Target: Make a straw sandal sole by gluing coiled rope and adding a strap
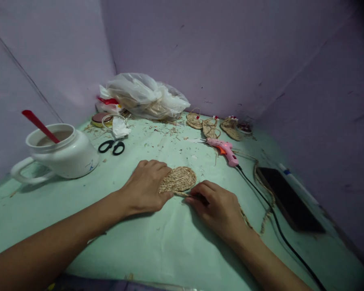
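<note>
Best if the right hand (216,208), fingers pinching the cord (181,194) at the coil's (182,177) five o'clock, guides it snug while the left hand (148,186), grip unclear, steadies nine o'clock.

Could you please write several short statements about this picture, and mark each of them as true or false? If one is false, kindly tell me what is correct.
1. The left hand touches the coiled braided piece. True.
2. The right hand holds the pink glue gun. False: it holds the braided cord, and the glue gun lies on the green tabletop.
3. A red utensil stands in the white mug. True.
4. The dark phone lies to the left of the coiled braided piece. False: it lies to the right of it.
5. The glue gun has a black cable. True.
</note>
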`<state>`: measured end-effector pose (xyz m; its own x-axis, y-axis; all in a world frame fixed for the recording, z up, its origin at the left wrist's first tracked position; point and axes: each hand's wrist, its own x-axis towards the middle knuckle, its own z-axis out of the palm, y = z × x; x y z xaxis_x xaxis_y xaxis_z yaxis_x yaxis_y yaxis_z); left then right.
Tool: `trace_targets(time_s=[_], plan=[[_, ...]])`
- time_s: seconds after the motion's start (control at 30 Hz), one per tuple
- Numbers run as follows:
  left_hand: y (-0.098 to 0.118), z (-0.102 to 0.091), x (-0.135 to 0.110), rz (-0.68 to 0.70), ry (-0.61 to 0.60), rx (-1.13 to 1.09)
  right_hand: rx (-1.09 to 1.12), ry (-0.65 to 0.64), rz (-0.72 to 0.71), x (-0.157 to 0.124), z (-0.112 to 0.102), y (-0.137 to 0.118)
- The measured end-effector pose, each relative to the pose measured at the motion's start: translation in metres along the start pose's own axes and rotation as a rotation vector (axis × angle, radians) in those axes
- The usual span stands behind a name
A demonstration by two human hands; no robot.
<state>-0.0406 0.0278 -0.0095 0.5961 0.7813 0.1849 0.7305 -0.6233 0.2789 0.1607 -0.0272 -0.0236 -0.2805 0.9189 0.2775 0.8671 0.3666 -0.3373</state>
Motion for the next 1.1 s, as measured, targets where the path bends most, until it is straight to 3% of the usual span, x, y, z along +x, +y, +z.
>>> trace_targets(time_s=[0.17,0.3,0.43,0.63,0.9,1.1], plan=[[0.001,-0.001,0.002,-0.025,-0.032,-0.018,0.150,0.165,0.019,0.001,0.008,0.005],[0.000,-0.001,0.003,-0.029,-0.046,-0.035,0.255,0.223,0.105,0.004,0.011,0.001],[-0.002,0.000,0.003,-0.037,-0.056,-0.062,0.226,0.190,0.219,0.004,0.013,0.000],[-0.002,0.000,0.003,-0.081,-0.081,-0.083,0.174,0.123,0.129,0.001,0.007,0.011],[-0.012,-0.004,0.007,-0.087,-0.164,-0.084,0.488,0.050,0.381,0.003,0.006,0.017],[-0.015,-0.004,0.008,-0.054,-0.145,-0.084,0.393,0.056,0.408,0.005,0.007,0.018]])
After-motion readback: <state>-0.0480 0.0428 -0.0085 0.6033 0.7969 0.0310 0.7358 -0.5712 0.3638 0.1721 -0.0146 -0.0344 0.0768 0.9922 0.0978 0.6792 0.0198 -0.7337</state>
